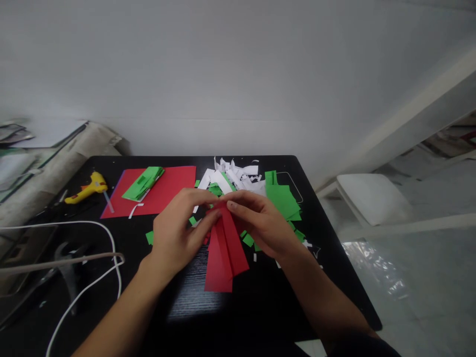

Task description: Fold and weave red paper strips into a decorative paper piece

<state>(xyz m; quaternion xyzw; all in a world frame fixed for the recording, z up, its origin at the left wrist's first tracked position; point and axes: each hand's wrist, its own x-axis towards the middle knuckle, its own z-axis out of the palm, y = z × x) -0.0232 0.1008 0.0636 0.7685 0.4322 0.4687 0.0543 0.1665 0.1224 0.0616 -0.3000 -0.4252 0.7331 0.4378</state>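
Observation:
Both hands meet over the middle of a black table. My left hand and my right hand pinch the top end of a folded red paper piece, which hangs down toward me in two overlapping strips. The fingers of both hands are closed on its upper edge. Around the hands lie green paper scraps. Just behind the hands sits a heap of white paper strips.
A red paper sheet with a stack of green strips lies at the left. A yellow glue gun and a white cable are further left. Green sheets lie at the right, a white chair beyond the table.

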